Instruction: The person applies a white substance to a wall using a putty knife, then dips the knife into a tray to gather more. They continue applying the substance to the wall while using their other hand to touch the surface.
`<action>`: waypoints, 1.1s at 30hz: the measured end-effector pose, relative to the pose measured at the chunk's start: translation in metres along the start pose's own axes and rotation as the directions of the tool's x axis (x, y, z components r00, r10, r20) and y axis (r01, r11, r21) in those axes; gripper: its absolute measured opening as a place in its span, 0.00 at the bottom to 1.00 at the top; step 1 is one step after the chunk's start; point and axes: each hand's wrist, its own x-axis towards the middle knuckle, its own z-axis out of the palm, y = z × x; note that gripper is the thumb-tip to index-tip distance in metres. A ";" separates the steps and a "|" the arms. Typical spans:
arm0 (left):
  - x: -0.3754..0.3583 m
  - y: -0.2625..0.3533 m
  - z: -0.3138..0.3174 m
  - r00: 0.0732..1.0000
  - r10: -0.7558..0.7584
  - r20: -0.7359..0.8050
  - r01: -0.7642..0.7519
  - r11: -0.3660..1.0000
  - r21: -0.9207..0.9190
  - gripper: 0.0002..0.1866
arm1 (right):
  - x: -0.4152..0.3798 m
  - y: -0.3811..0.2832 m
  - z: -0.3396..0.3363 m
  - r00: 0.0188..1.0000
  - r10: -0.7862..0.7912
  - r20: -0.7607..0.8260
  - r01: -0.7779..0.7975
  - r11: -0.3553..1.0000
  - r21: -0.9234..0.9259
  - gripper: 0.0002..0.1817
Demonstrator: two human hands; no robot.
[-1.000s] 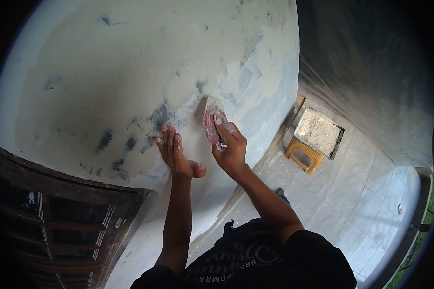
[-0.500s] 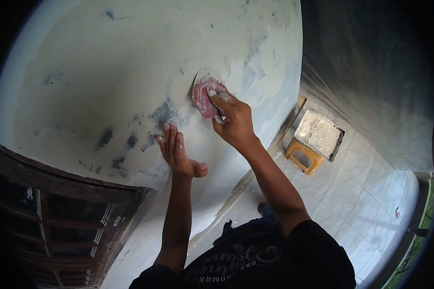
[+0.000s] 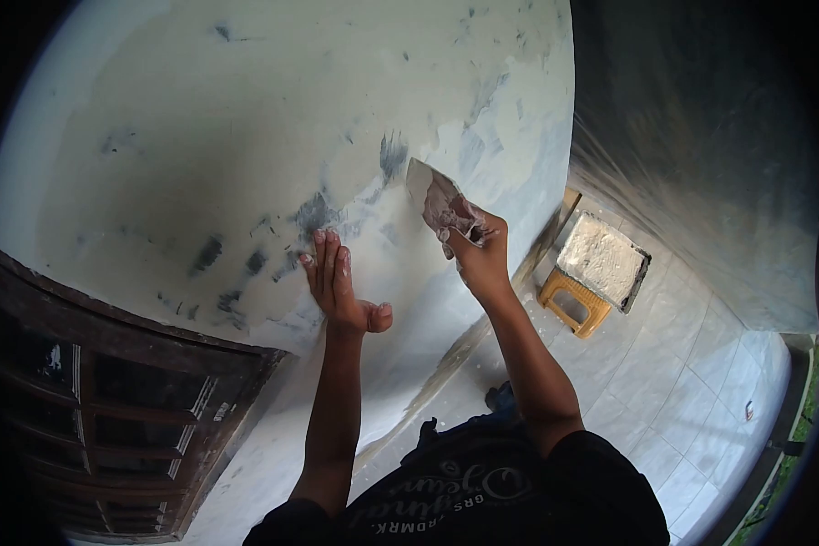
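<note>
My right hand [image 3: 482,250] grips a putty-smeared scraper [image 3: 439,194], its blade pointing up and left at the pale wall [image 3: 246,118]; whether the edge touches the wall I cannot tell. My left hand [image 3: 341,289] lies on the wall with fingers stretched up and thumb out to the side, white smears on its fingertips. Just above it is a dark grey patch [image 3: 315,213]. Another dark patch [image 3: 392,156] shows to the left of the blade.
A square tray of whitish paste [image 3: 601,258] rests on a yellow plastic stool [image 3: 574,306] on the tiled floor [image 3: 655,373]. A brown-framed window [image 3: 109,400] is at lower left. Translucent sheeting [image 3: 701,182] hangs at the right.
My right hand has moved right and slightly down with the scraper, which is now turned to show another face. A dark wall patch is uncovered. My left hand stays in about the same place.
</note>
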 end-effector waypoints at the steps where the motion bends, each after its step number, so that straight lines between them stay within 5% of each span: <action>1: 0.000 0.000 0.000 1.000 -0.002 0.007 0.002 1.000 -0.001 0.43 | 0.004 -0.006 -0.004 0.994 0.104 0.036 -0.108 0.986 0.125 0.04; 3: 0.001 0.001 0.000 1.000 0.003 0.001 -0.003 1.000 -0.001 0.43 | 0.008 -0.004 -0.007 0.995 0.076 0.064 -0.090 0.965 0.247 0.04; 7: 0.000 0.002 0.001 1.000 0.002 -0.006 -0.002 1.000 -0.011 0.42 | 0.010 -0.001 -0.001 1.000 0.014 -0.023 -0.012 0.997 0.075 0.06; 9: 0.000 0.001 0.002 1.000 -0.002 -0.019 0.002 1.000 -0.015 0.42 | 0.013 0.000 0.015 0.893 -0.428 -0.139 0.391 0.891 -0.233 0.14; 13: -0.004 -0.001 0.003 0.999 -0.013 -0.042 0.012 1.000 -0.018 0.44 | 0.021 -0.005 0.042 0.794 -0.607 -0.035 0.504 0.689 -0.521 0.24; 16: -0.002 0.000 0.003 0.995 -0.003 -0.098 0.001 1.000 -0.022 0.43 | 0.027 0.019 0.057 0.803 -0.560 0.206 0.559 0.584 -0.589 0.30; 21: -0.012 -0.003 0.003 0.993 -0.023 -0.117 0.018 0.999 -0.050 0.45 | -0.025 0.068 0.045 0.864 -0.449 0.229 0.494 0.663 -0.563 0.31; 27: -0.009 -0.004 0.003 0.994 -0.018 -0.110 0.012 0.999 -0.052 0.45 | -0.044 0.048 0.034 0.798 -0.593 0.111 0.567 0.674 -0.473 0.29; 31: -0.008 -0.002 0.003 0.995 -0.021 -0.102 0.015 0.998 -0.057 0.45 | 0.014 0.000 0.051 0.784 -0.621 -0.015 0.495 0.639 -0.589 0.28; 33: -0.008 -0.002 0.003 0.995 -0.030 -0.095 0.026 0.998 -0.051 0.45 | 0.025 0.004 0.060 0.806 -0.590 0.047 0.476 0.600 -0.643 0.29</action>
